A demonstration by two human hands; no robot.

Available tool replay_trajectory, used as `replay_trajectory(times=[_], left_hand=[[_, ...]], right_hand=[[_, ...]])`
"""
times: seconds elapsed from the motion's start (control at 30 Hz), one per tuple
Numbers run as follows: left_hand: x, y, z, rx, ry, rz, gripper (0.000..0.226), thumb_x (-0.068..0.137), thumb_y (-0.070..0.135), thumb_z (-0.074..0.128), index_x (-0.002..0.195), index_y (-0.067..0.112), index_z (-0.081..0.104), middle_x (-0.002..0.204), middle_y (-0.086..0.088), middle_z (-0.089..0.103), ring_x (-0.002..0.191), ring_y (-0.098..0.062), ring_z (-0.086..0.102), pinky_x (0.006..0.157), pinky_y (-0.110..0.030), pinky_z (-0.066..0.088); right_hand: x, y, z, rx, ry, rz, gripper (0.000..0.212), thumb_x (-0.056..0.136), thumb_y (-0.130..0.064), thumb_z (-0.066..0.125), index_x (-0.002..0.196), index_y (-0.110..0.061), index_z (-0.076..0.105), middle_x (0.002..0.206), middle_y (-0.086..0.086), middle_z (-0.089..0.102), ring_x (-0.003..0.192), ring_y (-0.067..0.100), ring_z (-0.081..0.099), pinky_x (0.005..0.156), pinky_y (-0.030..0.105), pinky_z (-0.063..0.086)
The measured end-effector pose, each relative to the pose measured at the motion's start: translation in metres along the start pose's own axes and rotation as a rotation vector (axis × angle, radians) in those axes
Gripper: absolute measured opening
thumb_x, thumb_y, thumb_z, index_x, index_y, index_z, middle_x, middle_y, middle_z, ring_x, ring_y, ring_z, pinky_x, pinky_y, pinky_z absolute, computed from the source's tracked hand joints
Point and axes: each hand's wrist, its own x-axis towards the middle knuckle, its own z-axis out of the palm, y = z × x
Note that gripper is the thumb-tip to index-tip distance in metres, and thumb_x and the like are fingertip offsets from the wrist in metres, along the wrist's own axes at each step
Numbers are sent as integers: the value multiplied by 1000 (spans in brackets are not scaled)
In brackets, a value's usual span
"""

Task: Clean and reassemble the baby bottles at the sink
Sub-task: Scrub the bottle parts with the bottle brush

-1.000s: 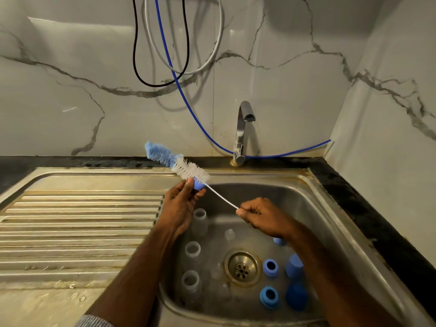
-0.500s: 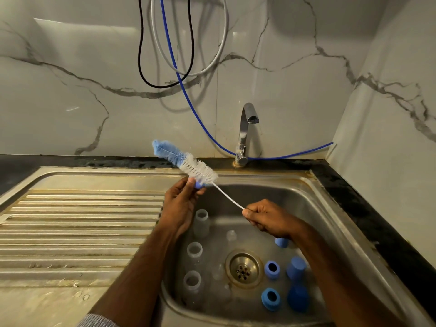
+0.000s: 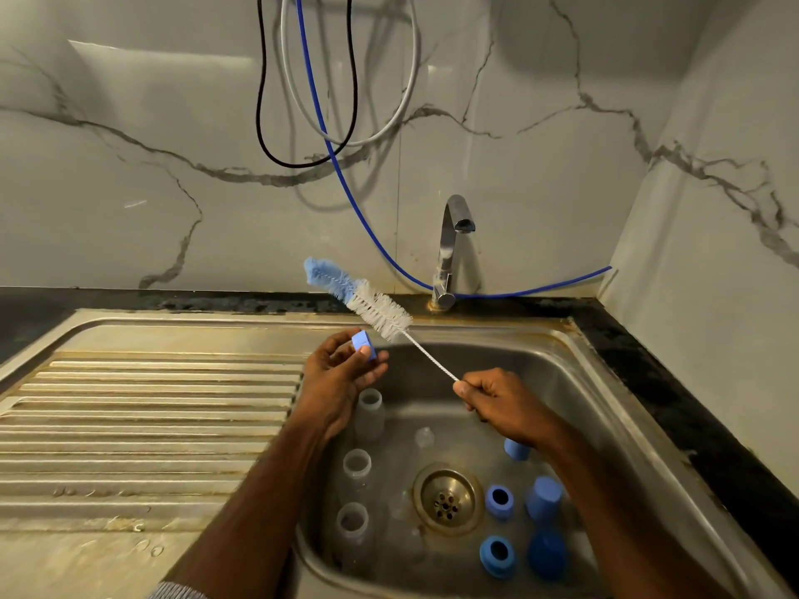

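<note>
Marble-veined wall panels are backing a steel sink (image 3: 605,382) set into a dark tabletop (image 3: 713,425), with a ribbed drainboard (image 3: 151,425) lying at nine o'clock and a tap (image 3: 452,248) standing dry at twelve o'clock. From the single head view, we are looking down at both our hands over the basin.

Our left hand (image 3: 337,382) is pinching a small blue ring (image 3: 362,342) between thumb and fingertips, just above the basin's near-left edge. Our right hand (image 3: 501,404) is gripping the wire handle of the bottle brush (image 3: 372,309), its fingers curled tight round it, and the bristle head is pointing up toward eleven o'clock, just beside the ring and apparently clear of it.

Down in the basin, three clear bottles (image 3: 356,464) are standing along the left wall, mouths up. Two blue collars (image 3: 499,501) and some blue caps (image 3: 544,497) are lying at three to five o'clock of the drain (image 3: 447,499), and a few clear teats look to be resting near it, though they are hard to make out.

We are judging the step in hand to be scrubbing this ring. To do it well, we should be steadying the ring by its outer rim, threading the white bristles through its opening and twisting, keeping the work over the basin. No water is running, so a rinse would be needed afterwards.
</note>
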Motion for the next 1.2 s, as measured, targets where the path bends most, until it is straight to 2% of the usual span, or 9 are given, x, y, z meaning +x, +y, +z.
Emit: replay_trajectory(times=[0.17, 0.27, 0.33, 0.4, 0.53, 0.63, 0.83, 0.97, 1.2], left_hand=[[4, 0, -9, 255, 57, 130, 28, 89, -2, 68, 114, 11, 67, 106, -8, 77, 92, -16, 75, 72, -24, 62], [1, -4, -8, 363, 12, 135, 23, 91, 8, 69, 115, 10, 69, 107, -8, 76, 98, -19, 74, 72, -25, 60], [-3, -7, -2, 368, -25, 125, 32, 86, 19, 74, 117, 11, 69, 108, -9, 76, 102, -24, 73, 80, -35, 61], [-5, -8, 7, 243, -5, 88, 42, 77, 22, 77, 116, 11, 68, 108, -11, 75, 105, -28, 72, 88, -45, 60], [-1, 2, 9, -204, 123, 28, 51, 74, 2, 72, 123, 0, 59, 117, -19, 69, 110, -33, 70, 89, -45, 60], [3, 5, 1, -361, 223, 15, 33, 88, 0, 66, 120, -4, 60, 127, -24, 64, 118, -34, 65, 90, -42, 59], [0, 1, 1, -309, 143, -50, 37, 91, 19, 66, 125, 5, 63, 121, -18, 71, 112, -36, 69, 89, -51, 60], [-3, 0, 6, -216, 97, -59, 44, 87, 16, 65, 130, 5, 62, 122, -19, 71, 112, -36, 69, 89, -45, 60], [5, 9, -3, -293, 180, 9, 29, 95, 9, 62, 123, 1, 64, 122, -19, 70, 115, -32, 68, 92, -44, 58]], right_hand=[[1, 2, 4, -126, -25, -59, 43, 102, -31, 54, 59, -25, 50, 52, -12, 48, 52, 2, 45, 56, 19, 37], [3, 0, 11, -197, 37, -74, 41, 102, -34, 52, 63, -22, 49, 56, -7, 48, 55, 4, 45, 57, 23, 37], [5, -4, 19, -205, 126, -97, 41, 102, -36, 50, 66, -18, 49, 57, -4, 49, 55, 8, 47, 57, 26, 38], [8, -6, 22, -207, 160, -107, 40, 102, -36, 50, 67, -18, 49, 57, -3, 50, 55, 10, 48, 57, 28, 39], [8, 0, 14, -173, 106, -94, 40, 101, -35, 52, 67, -15, 51, 56, -6, 50, 56, 7, 48, 60, 31, 41], [6, 2, 9, -171, 34, -49, 40, 101, -36, 52, 65, -19, 53, 57, -7, 51, 56, 5, 48, 61, 31, 43], [2, -6, 14, -128, -61, -12, 42, 102, -33, 52, 62, -20, 53, 57, -7, 49, 55, 3, 45, 61, 28, 41], [3, -14, 22, -101, 7, -49, 42, 103, -32, 51, 66, -13, 53, 57, -6, 47, 54, 3, 42, 59, 27, 39], [2, 8, -5, -118, -94, -17, 42, 102, -33, 54, 61, -22, 51, 53, -10, 47, 52, 3, 43, 59, 29, 40]])
